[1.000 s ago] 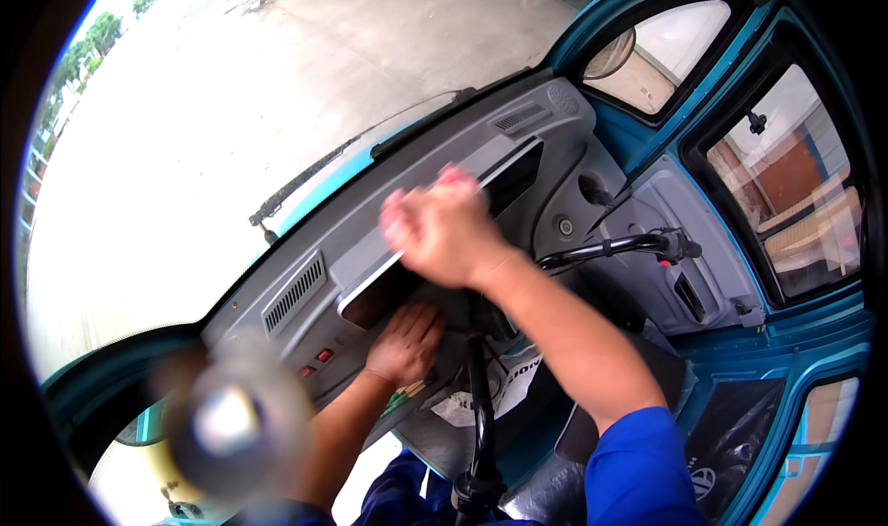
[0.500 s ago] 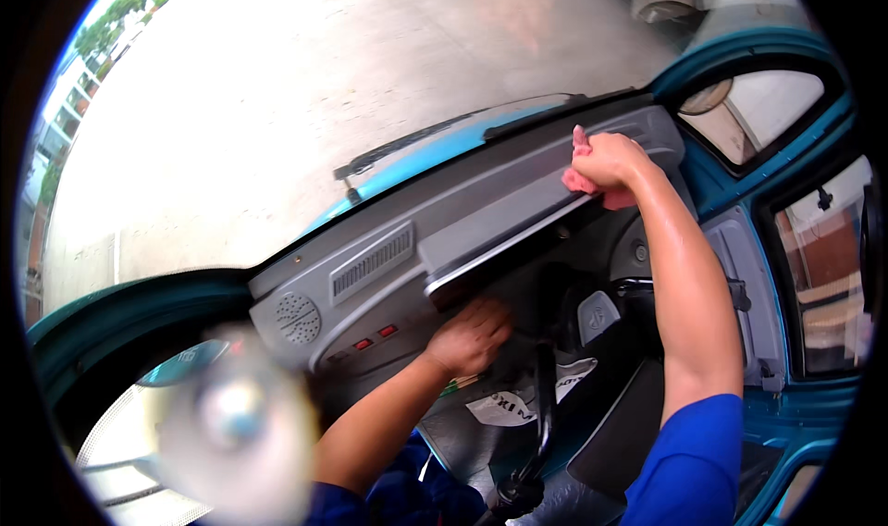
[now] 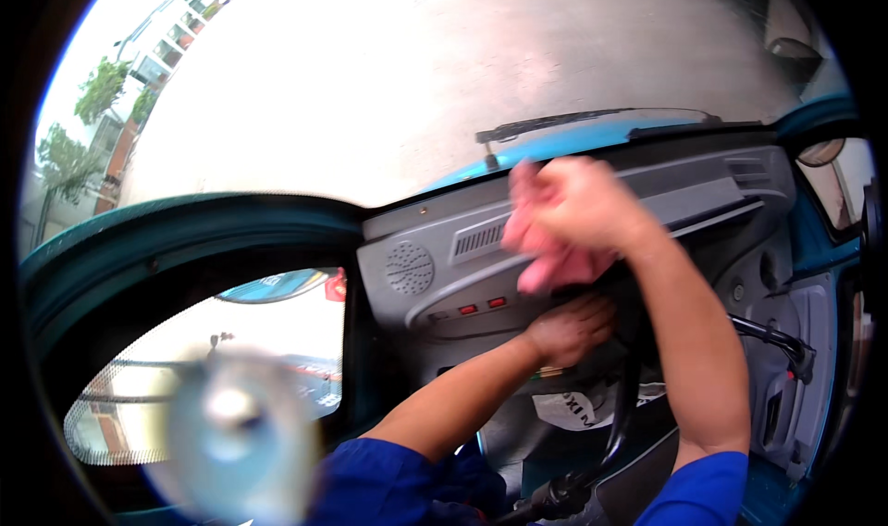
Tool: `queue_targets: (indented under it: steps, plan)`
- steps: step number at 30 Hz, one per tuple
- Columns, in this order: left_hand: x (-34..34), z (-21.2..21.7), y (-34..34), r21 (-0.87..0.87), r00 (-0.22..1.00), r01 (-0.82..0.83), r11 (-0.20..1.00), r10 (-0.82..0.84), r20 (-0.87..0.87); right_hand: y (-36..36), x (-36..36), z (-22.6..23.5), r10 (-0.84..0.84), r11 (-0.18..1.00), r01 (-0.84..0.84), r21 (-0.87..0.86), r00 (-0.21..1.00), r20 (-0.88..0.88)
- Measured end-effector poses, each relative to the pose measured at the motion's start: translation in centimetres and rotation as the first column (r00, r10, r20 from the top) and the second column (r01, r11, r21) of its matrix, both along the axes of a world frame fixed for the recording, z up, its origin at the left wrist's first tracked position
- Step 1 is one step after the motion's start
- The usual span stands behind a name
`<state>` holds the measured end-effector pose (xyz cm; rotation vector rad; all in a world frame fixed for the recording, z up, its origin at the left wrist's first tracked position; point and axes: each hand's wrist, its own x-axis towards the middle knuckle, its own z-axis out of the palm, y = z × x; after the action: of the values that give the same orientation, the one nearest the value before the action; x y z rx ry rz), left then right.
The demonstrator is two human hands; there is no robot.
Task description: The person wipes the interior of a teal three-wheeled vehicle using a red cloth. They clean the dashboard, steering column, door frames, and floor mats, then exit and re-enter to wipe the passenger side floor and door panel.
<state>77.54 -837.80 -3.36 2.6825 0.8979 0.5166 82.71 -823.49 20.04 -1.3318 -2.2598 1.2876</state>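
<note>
Head cam: R hand (image 3: 592, 207), a bit blurred, has its fingers clenched round a pink cloth (image 3: 550, 248), bunched over the dash (image 3: 684, 198) at the R end of a slotted vent (image 3: 478, 240); can't tell if cloth touches dash. L hand (image 3: 569, 332) is lower, nr two red switches (image 3: 497, 301), btwn them & a black handlebar (image 3: 631, 387); can't tell its grip, fingertips too dark.

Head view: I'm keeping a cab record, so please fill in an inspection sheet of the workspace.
Surface: grey dashboard with vent, speaker grille and red switches.
Job's things: pink cloth, bunched, motion-blurred.
Clutter: white printed sheet, low down.
Hands: right hand grips the cloth; left hand is by the lower dashboard, its grip unclear.
Cables: none made out for certain.
Surroundings: wiper, pale paving and trees outside.
</note>
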Motion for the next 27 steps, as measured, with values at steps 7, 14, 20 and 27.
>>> queue_targets:
  steps: [7,14,20,27]
  plan:
    - [0.1,-1.2,-0.2,-0.168,0.981,0.007,0.986,0.026,0.19,-1.7,-4.4,-8.9,-0.46,0.623,0.213,0.752,0.878,0.132]
    - [2.2,-2.0,0.3,-0.191,0.997,-0.01,0.982,-0.005,-0.078,-7.4,-17.3,-9.8,0.309,0.823,-0.246,0.512,0.95,-0.041]
    - [0.6,-0.1,-2.1,-0.041,1.0,0.011,0.999,-0.011,-0.009,-9.8,-19.7,-8.9,0.559,0.783,-0.447,0.432,0.811,-0.174]
    - [3.1,0.0,-2.8,0.006,0.992,0.087,0.996,-0.087,0.095,-10.4,-14.8,-10.4,0.805,0.295,-0.666,0.685,0.559,0.196]
